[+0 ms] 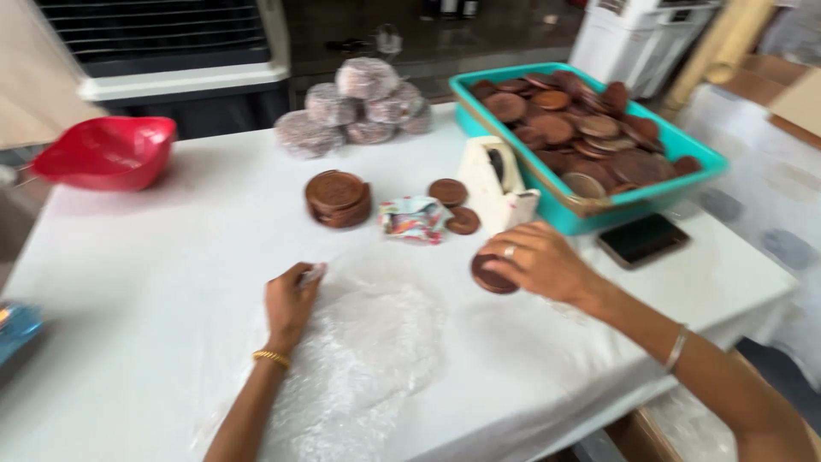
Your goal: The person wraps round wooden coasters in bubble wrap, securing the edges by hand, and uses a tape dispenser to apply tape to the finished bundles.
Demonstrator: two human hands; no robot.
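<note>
My left hand (289, 301) on bubble wrap sheet (359, 359), near centre of table (154, 282). My right hand (539, 261) right of it, holding disc (492, 275). Disc stack (338, 198) farther back; tape dispenser (496, 184) right of stack; tray (590, 137) far right; bowl (107, 152) far left.
</note>
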